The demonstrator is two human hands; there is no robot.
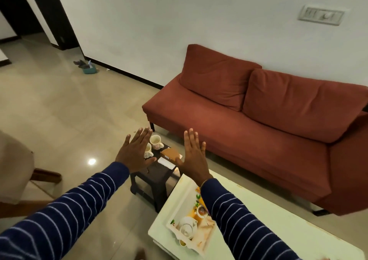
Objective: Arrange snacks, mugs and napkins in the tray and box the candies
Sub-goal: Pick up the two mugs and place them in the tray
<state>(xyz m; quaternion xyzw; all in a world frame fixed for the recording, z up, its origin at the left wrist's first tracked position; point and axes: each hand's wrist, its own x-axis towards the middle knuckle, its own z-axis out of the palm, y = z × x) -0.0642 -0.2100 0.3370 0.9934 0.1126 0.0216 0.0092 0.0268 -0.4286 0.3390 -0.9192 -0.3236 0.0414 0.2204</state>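
Both my hands are raised flat, fingers spread, holding nothing. My left hand point(135, 152) hovers in front of two floral white mugs point(156, 142) on a small dark stool point(157, 174); it hides part of the nearer mug. My right hand point(194, 158) is beside a brown box point(170, 153) and a white napkin point(166, 163) on the same stool. A printed tray point(191, 220) with a teapot picture lies on the white table point(278, 230), partly under my right sleeve.
A red sofa point(258, 120) runs along the wall behind the table. A beige chair point(14, 170) stands at the left. The tiled floor point(59, 110) stretches left, with a small teal tub point(90, 69) near the wall.
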